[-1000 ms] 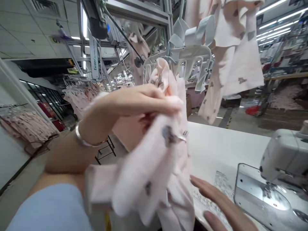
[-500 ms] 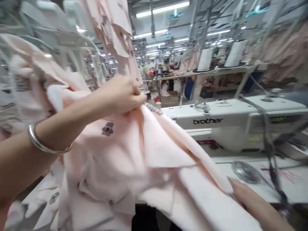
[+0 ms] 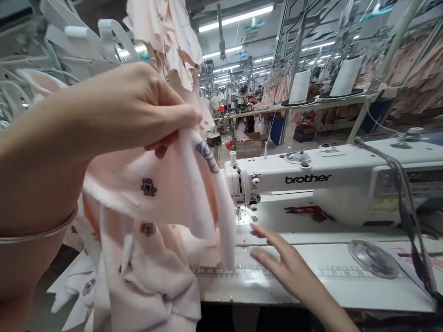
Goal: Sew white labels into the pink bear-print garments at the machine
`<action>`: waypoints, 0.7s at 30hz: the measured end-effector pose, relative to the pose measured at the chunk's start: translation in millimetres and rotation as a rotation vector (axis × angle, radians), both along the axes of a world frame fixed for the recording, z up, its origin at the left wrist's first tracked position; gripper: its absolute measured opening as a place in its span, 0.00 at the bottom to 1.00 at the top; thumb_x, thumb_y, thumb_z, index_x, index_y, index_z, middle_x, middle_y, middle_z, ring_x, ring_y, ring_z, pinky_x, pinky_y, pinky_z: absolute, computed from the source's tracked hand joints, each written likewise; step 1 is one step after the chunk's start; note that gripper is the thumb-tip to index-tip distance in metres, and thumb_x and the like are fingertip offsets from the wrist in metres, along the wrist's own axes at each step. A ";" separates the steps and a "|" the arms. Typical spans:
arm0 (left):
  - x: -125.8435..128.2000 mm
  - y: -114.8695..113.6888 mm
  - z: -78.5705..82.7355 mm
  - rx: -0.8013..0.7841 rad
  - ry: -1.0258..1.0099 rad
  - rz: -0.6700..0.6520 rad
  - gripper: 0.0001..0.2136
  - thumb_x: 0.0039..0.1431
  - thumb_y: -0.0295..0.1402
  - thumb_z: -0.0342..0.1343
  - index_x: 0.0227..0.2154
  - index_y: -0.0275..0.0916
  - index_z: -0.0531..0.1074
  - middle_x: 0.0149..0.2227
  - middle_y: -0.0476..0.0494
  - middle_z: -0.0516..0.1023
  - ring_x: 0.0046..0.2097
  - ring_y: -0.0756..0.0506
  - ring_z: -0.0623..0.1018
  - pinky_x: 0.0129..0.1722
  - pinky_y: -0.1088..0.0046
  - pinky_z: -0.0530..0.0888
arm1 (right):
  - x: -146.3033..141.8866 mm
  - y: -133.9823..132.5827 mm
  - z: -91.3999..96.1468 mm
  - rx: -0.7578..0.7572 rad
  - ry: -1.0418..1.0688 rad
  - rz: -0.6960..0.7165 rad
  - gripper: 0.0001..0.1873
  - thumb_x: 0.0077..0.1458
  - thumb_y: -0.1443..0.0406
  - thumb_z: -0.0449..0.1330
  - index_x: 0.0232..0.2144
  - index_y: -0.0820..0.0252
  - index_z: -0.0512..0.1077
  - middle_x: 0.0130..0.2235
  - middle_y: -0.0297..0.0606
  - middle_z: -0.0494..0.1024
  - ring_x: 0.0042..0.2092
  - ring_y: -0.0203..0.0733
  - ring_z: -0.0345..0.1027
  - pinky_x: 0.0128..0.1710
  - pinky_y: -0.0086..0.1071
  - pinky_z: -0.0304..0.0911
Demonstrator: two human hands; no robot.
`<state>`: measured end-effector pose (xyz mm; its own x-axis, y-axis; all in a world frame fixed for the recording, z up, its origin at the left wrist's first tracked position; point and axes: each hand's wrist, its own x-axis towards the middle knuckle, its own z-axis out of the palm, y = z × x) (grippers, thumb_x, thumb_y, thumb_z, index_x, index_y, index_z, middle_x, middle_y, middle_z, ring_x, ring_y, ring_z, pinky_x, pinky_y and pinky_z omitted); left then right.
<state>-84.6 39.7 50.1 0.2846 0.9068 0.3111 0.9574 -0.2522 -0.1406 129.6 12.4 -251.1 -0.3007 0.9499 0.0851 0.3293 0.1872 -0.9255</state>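
Observation:
My left hand (image 3: 152,106) is raised at the left, pinching the top edge of a pale pink fabric piece (image 3: 166,193) with small printed figures. The cloth hangs down from it in folds, its right edge beside the needle area of a white sewing machine (image 3: 304,173). Below that machine's head, my right hand (image 3: 280,258) hovers over the front of the sewing table (image 3: 249,286). Its thumb and fingers are spread, with nothing between them, a short way right of the cloth's hanging edge.
Red-handled thread snips (image 3: 304,210) lie on the machine bed. A clear round dish (image 3: 374,258) stands on the table's right side. Thread cones (image 3: 299,87) sit on a rack behind. More pink pieces (image 3: 173,41) hang at the upper left.
My right hand has let go of the cloth and moved left, fingers spread. The fabric, stretched across the table before, now hangs from my left hand, which appears closer and larger.

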 end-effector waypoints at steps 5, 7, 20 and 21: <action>2.5 -5.4 -10.3 0.042 -0.049 -0.021 0.23 0.56 0.44 0.46 0.13 0.34 0.68 0.11 0.51 0.62 0.14 0.57 0.59 0.20 0.80 0.57 | -38.5 -28.4 4.3 0.150 0.119 0.106 0.28 0.51 0.52 0.61 0.53 0.50 0.62 0.54 0.36 0.65 0.56 0.44 0.58 0.54 0.37 0.57; 7.0 -4.6 -20.5 0.002 -0.097 -0.063 0.23 0.57 0.43 0.45 0.14 0.32 0.69 0.11 0.51 0.63 0.15 0.58 0.59 0.21 0.81 0.58 | -54.5 -40.5 2.4 0.245 0.104 0.005 0.33 0.49 0.53 0.63 0.55 0.54 0.59 0.54 0.40 0.65 0.55 0.46 0.59 0.53 0.37 0.59; 41.9 -7.4 -97.5 -0.131 0.072 -0.889 0.15 0.59 0.42 0.52 0.41 0.35 0.70 0.44 0.38 0.73 0.46 0.44 0.72 0.45 0.70 0.69 | 39.0 -45.6 93.7 0.296 0.037 -0.175 0.11 0.58 0.54 0.52 0.33 0.53 0.68 0.32 0.32 0.72 0.33 0.40 0.67 0.26 0.25 0.60; 48.8 -7.4 -100.1 -0.219 0.107 -0.898 0.12 0.61 0.39 0.50 0.39 0.35 0.71 0.40 0.40 0.74 0.41 0.46 0.73 0.42 0.72 0.69 | 46.6 -44.7 101.9 0.333 -0.003 -0.198 0.11 0.59 0.54 0.52 0.34 0.53 0.68 0.32 0.32 0.72 0.33 0.39 0.67 0.28 0.25 0.60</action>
<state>-35.8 32.3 -50.0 0.9251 0.3686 0.0909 0.3756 -0.9235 -0.0783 176.2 -32.3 -149.2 -0.1153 0.9103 0.3976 0.3918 0.4095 -0.8239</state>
